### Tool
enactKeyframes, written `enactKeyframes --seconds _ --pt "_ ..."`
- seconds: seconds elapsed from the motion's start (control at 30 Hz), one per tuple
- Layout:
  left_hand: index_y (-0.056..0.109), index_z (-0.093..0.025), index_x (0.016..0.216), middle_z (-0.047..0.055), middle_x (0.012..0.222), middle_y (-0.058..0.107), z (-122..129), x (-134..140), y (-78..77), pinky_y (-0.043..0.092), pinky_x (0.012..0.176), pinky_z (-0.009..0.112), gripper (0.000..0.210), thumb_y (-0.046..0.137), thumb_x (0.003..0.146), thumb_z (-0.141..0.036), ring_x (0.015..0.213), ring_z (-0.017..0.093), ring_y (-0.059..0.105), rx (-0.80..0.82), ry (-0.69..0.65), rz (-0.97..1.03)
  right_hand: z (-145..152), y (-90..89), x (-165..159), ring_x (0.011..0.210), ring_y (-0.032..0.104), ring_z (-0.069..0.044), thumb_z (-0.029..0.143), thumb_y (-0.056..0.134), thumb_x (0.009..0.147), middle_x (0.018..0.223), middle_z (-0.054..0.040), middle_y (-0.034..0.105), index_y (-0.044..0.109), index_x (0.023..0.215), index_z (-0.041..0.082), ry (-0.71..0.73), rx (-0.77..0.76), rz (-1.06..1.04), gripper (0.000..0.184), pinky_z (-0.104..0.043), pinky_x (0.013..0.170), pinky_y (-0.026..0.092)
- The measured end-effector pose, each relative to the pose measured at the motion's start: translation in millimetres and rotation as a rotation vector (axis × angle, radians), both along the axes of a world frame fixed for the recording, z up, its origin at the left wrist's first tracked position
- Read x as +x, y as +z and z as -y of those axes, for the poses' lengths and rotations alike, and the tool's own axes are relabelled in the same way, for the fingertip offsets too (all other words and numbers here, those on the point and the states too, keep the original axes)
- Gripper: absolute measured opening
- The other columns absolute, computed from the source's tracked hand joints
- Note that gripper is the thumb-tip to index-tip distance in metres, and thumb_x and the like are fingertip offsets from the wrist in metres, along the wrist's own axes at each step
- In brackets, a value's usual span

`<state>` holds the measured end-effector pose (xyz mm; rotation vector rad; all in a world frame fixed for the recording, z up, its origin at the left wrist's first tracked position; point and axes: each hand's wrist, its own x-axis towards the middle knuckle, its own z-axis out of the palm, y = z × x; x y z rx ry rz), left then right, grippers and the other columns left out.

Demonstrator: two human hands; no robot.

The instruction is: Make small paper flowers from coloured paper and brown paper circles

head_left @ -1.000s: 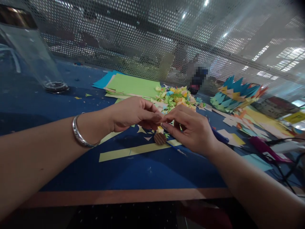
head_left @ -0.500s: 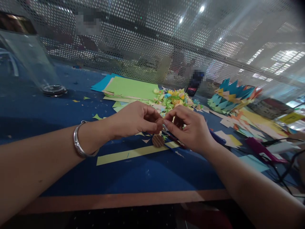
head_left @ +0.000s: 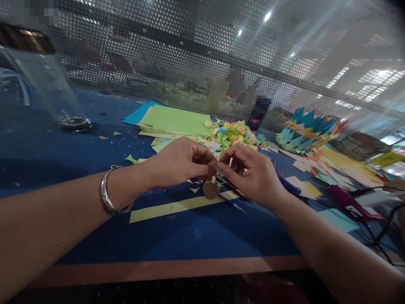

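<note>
My left hand is closed in a pinch, its thumb and fingertips meeting those of my right hand above the table. A small brownish bit shows between the fingertips, but its kind is hard to tell. My right hand is pinched too. Just below them is a round brown disc with pale stripes, overlapping a long yellow paper strip. A thin blue pen-like stick lies beside the disc, partly hidden under my right hand.
Behind my hands lie a stack of green paper and a heap of paper scraps. A glass bottle stands left. To the right are a folded-paper crown, a purple object, cables and loose paper. A perforated metal screen borders the back.
The whole view has shifted slightly, so the bottle and papers appear a little lower and further right. Both hands keep their pinch, fingertips together.
</note>
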<state>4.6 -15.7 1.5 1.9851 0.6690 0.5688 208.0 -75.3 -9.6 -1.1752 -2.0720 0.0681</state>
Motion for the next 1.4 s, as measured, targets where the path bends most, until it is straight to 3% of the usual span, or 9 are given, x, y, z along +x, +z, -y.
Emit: enactKeyframes --seconds 0.23,0.43,0.53,0.73,1.03,1.23,1.4 --pt "0.07 -0.016 0.093 0.006 0.081 0.074 -1.0 0.8 -6.2 0.051 0.064 0.025 0.019 0.063 0.082 -0.029 0.075 0.017 0.07 -0.043 -0.019 -0.002 0.1 1.6 -0.6 0.057 0.049 -0.008 0.026 0.064 0.092 0.073 0.0009 0.057 0.062 0.083 0.017 0.027 -0.036 0.025 0.013 -0.022 0.053 0.04" --pt "0.067 -0.018 0.08 -0.001 0.065 0.067 2.1 0.1 -6.1 0.041 0.053 0.022 0.009 0.06 0.078 -0.022 0.058 0.012 0.06 0.241 0.051 -0.133 -0.6 2.4 -0.6 0.061 0.05 -0.009 0.02 0.063 0.09 0.075 0.0004 0.057 0.062 0.082 0.017 0.04 -0.077 0.076 0.008 -0.022 0.055 0.04" --pt "0.065 -0.018 0.077 -0.002 0.061 0.062 5.5 1.3 -3.0 0.037 0.051 0.021 0.008 0.059 0.078 -0.023 0.054 0.01 0.053 0.309 0.098 -0.108 -0.4 1.5 0.2 0.059 0.049 -0.008 0.02 0.063 0.089 0.075 0.0009 0.058 0.062 0.084 0.017 0.045 -0.094 0.035 0.006 -0.022 0.053 0.039" --pt "0.064 -0.016 0.078 -0.004 0.06 0.058 9.2 3.1 -1.7 0.034 0.051 0.021 0.009 0.06 0.079 -0.025 0.054 0.009 0.048 0.315 0.135 -0.025 2.7 -0.5 -1.6 0.055 0.047 -0.007 0.024 0.063 0.09 0.072 0.0017 0.056 0.06 0.082 0.018 0.057 -0.1 -0.054 0.011 -0.021 0.049 0.038" --pt "0.058 -0.016 0.074 -0.006 0.059 0.052 13.6 4.4 -1.4 0.034 0.049 0.02 0.007 0.06 0.078 -0.022 0.054 0.007 0.043 0.26 0.1 0.039 4.8 1.6 -8.9 0.054 0.043 -0.007 0.013 0.062 0.08 0.065 0.0041 0.048 0.056 0.075 0.018 0.039 -0.064 -0.087 0.009 -0.021 0.049 0.034" --pt "0.059 -0.017 0.072 -0.006 0.057 0.051 13.3 4.0 0.3 0.032 0.048 0.021 0.006 0.062 0.074 -0.021 0.052 0.008 0.043 0.297 0.112 -0.006 4.9 -1.2 -8.3 0.056 0.042 -0.008 0.011 0.063 0.076 0.064 0.0042 0.047 0.054 0.072 0.019 0.018 -0.084 -0.075 0.012 -0.022 0.05 0.034" --pt "0.065 -0.017 0.076 -0.003 0.061 0.06 5.8 1.6 0.0 0.033 0.049 0.022 0.007 0.064 0.071 -0.022 0.055 0.01 0.051 0.319 0.111 -0.069 3.1 -5.3 -8.6 0.054 0.04 -0.007 0.01 0.064 0.075 0.063 0.0045 0.048 0.054 0.071 0.018 0.005 -0.109 -0.074 0.013 -0.022 0.049 0.032"
